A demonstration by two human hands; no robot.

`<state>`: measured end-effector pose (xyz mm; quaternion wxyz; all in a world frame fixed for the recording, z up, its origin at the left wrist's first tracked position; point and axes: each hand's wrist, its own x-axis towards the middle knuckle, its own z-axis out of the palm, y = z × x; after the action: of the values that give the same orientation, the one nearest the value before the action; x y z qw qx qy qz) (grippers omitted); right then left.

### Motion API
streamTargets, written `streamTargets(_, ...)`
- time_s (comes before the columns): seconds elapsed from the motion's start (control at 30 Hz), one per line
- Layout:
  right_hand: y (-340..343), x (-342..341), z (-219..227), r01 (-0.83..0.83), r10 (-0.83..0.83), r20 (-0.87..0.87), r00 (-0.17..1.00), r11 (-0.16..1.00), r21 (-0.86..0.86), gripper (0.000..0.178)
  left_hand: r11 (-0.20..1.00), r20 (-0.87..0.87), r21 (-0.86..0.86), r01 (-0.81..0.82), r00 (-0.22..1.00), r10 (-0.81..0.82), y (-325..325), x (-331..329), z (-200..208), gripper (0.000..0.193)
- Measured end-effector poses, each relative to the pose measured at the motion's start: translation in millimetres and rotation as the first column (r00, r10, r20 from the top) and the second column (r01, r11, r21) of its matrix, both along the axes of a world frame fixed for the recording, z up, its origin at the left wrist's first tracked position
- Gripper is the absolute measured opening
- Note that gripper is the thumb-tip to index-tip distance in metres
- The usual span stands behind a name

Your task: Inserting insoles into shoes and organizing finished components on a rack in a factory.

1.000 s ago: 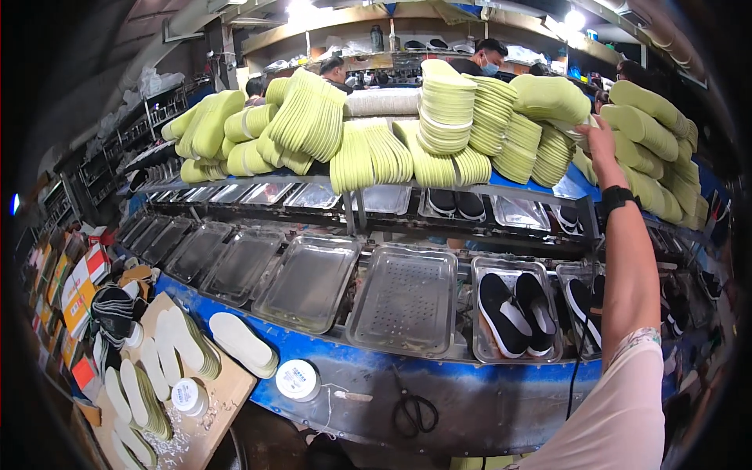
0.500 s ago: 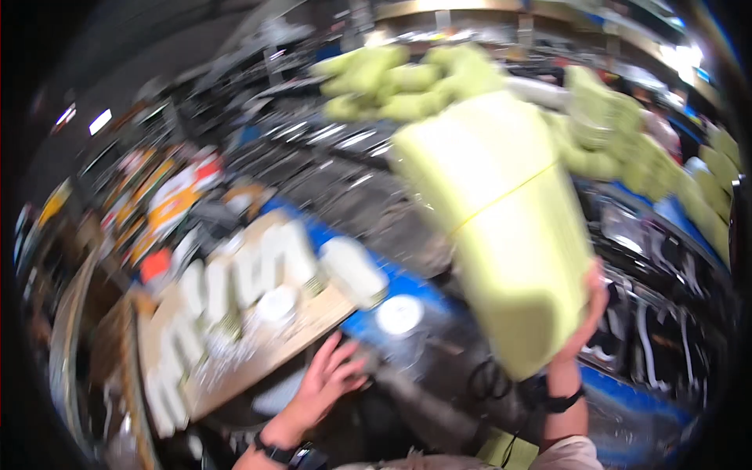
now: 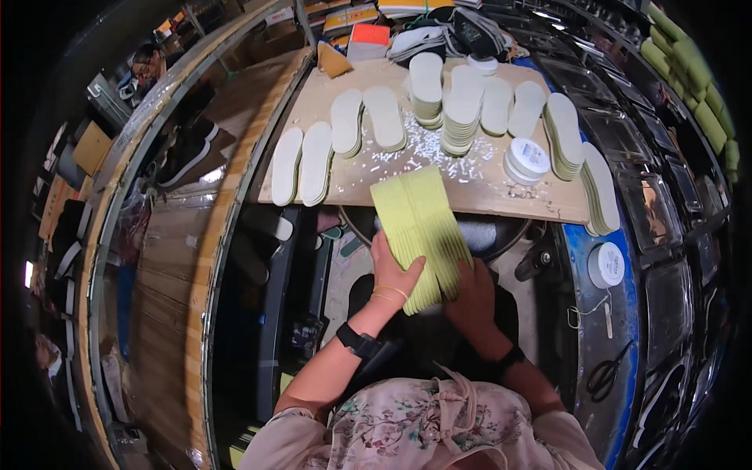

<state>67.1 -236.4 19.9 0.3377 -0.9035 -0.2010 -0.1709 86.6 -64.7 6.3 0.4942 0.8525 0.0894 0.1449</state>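
Observation:
Both my hands hold a thick stack of yellow-green insoles (image 3: 413,205) in front of me, just off the near edge of the wooden board (image 3: 345,186). My left hand (image 3: 394,270) is wrapped round the stack's left side, its thumb lying over the layered edges. On the right side, my right hand (image 3: 472,301) grips the lower end, its fingers partly in shadow. The layers fan slightly apart at the near end. Beyond the stack, several piles of white insoles (image 3: 462,102) stand on the board among small white scraps (image 3: 415,149).
A white round tub (image 3: 526,160) stands on the board. Another tub (image 3: 605,265) and black scissors (image 3: 609,376) lie on the blue bench (image 3: 583,399) at right. Racks of dark trays (image 3: 666,305) line the right side. A cardboard-lined shelf (image 3: 168,313) rises at left; another person (image 3: 149,66) is behind it.
My view has turned left to the board. The insole stack has come from the right to in front of me. My left hand, empty before, now holds it too; the yellow band round it no longer shows.

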Motion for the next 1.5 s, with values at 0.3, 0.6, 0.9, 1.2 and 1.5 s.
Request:
streamTargets(0.3, 0.8, 4.5, -3.5, 0.092, -0.096, -0.192, 0.977, 0.995, -0.034, 0.057, 0.972, 0.041, 0.23, 0.048, 0.997, -0.059, -3.8, -17.7, 12.0, 0.103)
streamTargets(0.6, -48.3, -17.6, 68.0, -0.254, 0.266, -0.323, 0.908, 0.964, 0.082, 0.059, 0.968, 0.115, 0.107, -0.225, 0.97, 0.213, 57.2, 6.9, 36.1, 0.085)
streamTargets(0.9, -32.7, 61.3, 120.6, 0.223, 0.616, -0.644, 0.453, 0.621, 0.751, 0.066, 0.821, 0.217, -0.295, -0.489, 0.802, 0.556, 184.9, -5.0, 79.9, 0.08)
streamTargets(1.2, 153.6, 278.0, 68.1, 0.352, 0.751, -0.378, 0.542, 0.206, 0.913, 0.039, 0.682, 0.16, -0.717, -0.147, 0.917, 0.366, 203.8, -33.0, 57.8, 0.088)
streamTargets(1.5, 166.4, 237.1, 45.3, 0.395, 0.031, -0.581, 0.814, 0.703, 0.591, 0.054, 0.666, 0.22, -0.744, -0.042, 0.927, 0.304, 203.0, -28.5, 49.0, 0.092)
